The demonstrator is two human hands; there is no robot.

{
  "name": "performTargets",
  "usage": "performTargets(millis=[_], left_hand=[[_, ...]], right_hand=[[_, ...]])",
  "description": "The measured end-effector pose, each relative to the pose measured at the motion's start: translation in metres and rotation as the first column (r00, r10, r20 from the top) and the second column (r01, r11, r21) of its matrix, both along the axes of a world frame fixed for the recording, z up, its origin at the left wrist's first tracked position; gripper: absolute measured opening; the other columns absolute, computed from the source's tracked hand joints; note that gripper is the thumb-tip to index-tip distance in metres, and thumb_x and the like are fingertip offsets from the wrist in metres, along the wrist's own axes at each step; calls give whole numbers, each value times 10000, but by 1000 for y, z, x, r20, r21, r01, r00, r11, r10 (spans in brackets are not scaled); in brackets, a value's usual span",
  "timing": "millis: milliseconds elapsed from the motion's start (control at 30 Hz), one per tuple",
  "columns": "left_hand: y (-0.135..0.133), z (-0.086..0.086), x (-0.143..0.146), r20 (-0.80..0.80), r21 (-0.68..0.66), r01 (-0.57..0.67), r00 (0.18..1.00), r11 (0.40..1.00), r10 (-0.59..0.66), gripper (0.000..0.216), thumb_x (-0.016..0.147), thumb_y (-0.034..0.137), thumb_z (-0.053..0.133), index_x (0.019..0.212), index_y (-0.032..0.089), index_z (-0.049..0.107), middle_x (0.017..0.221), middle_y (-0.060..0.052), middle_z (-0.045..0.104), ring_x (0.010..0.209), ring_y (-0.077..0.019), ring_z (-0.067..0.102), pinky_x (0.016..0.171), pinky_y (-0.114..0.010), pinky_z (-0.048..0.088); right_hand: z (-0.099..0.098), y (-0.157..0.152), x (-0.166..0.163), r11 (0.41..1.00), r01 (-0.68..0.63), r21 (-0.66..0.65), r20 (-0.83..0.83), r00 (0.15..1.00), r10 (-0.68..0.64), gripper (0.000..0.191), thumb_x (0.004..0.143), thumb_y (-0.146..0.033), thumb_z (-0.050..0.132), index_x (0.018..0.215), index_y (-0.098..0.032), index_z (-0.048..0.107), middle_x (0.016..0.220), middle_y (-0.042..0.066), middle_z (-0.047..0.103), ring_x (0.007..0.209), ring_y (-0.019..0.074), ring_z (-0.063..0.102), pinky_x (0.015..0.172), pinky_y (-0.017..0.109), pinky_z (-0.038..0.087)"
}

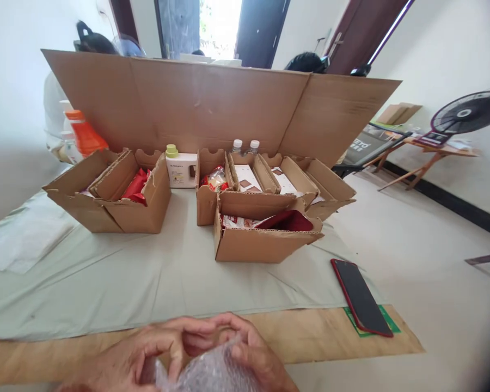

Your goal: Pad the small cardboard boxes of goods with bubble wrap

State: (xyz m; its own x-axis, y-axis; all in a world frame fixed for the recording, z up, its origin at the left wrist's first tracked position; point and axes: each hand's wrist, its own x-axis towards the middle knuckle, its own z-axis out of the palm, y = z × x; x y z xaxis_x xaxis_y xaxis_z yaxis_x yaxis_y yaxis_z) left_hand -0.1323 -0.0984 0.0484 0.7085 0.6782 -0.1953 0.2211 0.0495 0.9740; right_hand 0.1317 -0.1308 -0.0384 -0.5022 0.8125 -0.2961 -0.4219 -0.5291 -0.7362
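Note:
At the bottom edge, my left hand [134, 354] and my right hand [253, 354] meet with fingers curled around a crumpled piece of bubble wrap [208, 373]. Both hands pinch it above the wooden table edge [318, 332]. Ahead on the pale green cloth [147, 277] stand several open cardboard boxes: one near the centre [261, 239] holding a dark red item, one at the left [134, 204] with red packets, and others behind [294, 179].
A red-cased phone [361, 296] lies on a green mat at the right. A white bottle with a green cap [179, 166], two small bottles [245, 146] and an orange bottle [85, 136] stand by a tall cardboard screen [212, 103]. People sit behind it. A fan [469, 111] stands far right.

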Motion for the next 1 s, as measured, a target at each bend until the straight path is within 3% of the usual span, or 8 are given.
performTargets(millis=[100, 200, 367, 467, 567, 700, 800, 1000], left_hand=[[20, -8, 1, -83, 4, -188, 979, 982, 188, 123, 813, 348, 691, 802, 234, 645, 990, -54, 741, 865, -224, 707, 744, -322, 572], [44, -20, 3, -205, 147, -368, 897, 918, 392, 193, 815, 404, 655, 876, 220, 649, 734, 6, 646, 681, -176, 620, 602, -252, 485], [73, -55, 6, -450, 470, -328, 710, 820, 542, 528, 806, 318, 635, 1315, 183, 595, 821, -30, 659, 791, -249, 646, 788, -379, 528], [70, -65, -2, -430, 724, -254, 560, 641, 708, 556, 822, 243, 611, 1369, 152, 569, 1061, -133, 687, 1021, -329, 634, 966, -487, 490], [55, -63, -3, -291, 821, -241, 604, 517, 742, 397, 904, 250, 554, 1288, 178, 620, 1153, -143, 677, 1099, -326, 614, 1000, -476, 487], [41, -66, 20, -315, 727, -179, 770, 663, 554, 331, 951, 183, 483, 1230, 235, 652, 1095, -73, 682, 982, -222, 667, 891, -336, 537], [45, -79, 35, -453, 649, -134, 723, 749, 522, 337, 897, 111, 468, 1127, 213, 693, 995, -68, 679, 861, -209, 672, 767, -311, 537], [57, -87, 32, -485, 582, -150, 725, 799, 489, 284, 850, 123, 540, 1073, 207, 696, 1014, -44, 692, 725, -162, 637, 725, -299, 517]], right_hand=[[17, 7, 25, 983, 129, 127, 245, 957, -157, 489, 649, -533, 885, 994, -215, 749, 709, -27, 600, 584, 93, 489, 579, 216, 373], [39, 29, 49, 931, 125, 344, 581, 751, -315, 356, 751, -497, 804, 988, -235, 763, 781, 11, 675, 679, 156, 586, 645, 264, 465], [28, 77, 68, 797, -91, 597, 771, 342, -538, 355, 822, -461, 674, 1077, -224, 744, 966, 88, 743, 911, 290, 669, 887, 462, 526], [8, 77, 74, 664, -159, 730, 679, 57, -732, 375, 871, -476, 628, 1110, -205, 728, 1192, 145, 706, 1114, 354, 620, 1026, 568, 443], [2, 64, 60, 570, -220, 792, 583, -9, -813, 307, 961, -411, 560, 1151, -222, 709, 1290, 139, 669, 1172, 330, 599, 1061, 558, 420], [0, 55, -14, 488, -463, 740, 629, 218, -746, 294, 993, -226, 477, 1188, -224, 698, 1371, 124, 640, 1242, 294, 584, 1043, 489, 462], [-12, 53, -56, 435, -628, 645, 716, 297, -632, 368, 969, -204, 519, 1315, -172, 639, 1488, 132, 562, 1360, 302, 514, 1077, 472, 455], [-38, 22, 41, 559, -539, 629, 652, -26, -758, 386, 1042, -352, 431, 1338, -213, 635, 1441, 133, 609, 1359, 327, 531, 1035, 516, 464]])
